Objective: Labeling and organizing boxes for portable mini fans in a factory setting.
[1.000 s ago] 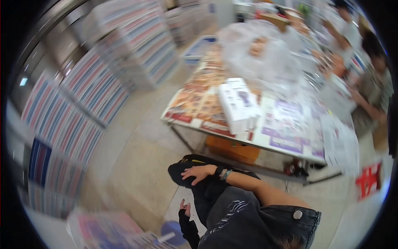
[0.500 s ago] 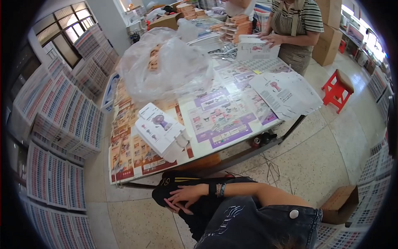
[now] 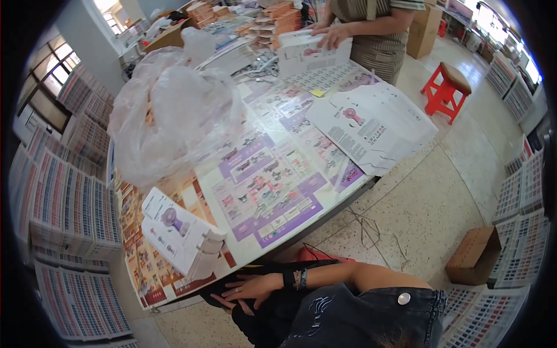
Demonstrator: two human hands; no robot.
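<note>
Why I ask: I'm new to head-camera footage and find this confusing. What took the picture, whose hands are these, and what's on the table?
There's no robot. A wide fisheye camera on a person's head looks down, so straight edges bend near the rim.

The bare arm at the bottom is theirs. Their right hand, fingers slightly spread, lies over black cloth. Their left hand is mostly hidden beneath it; I can't tell whether it grips anything.

The table bears a white box with a purple device pictured on it, a big translucent plastic bag and a white printed sheet. Across it, another person's hand touches a white carton.
</note>
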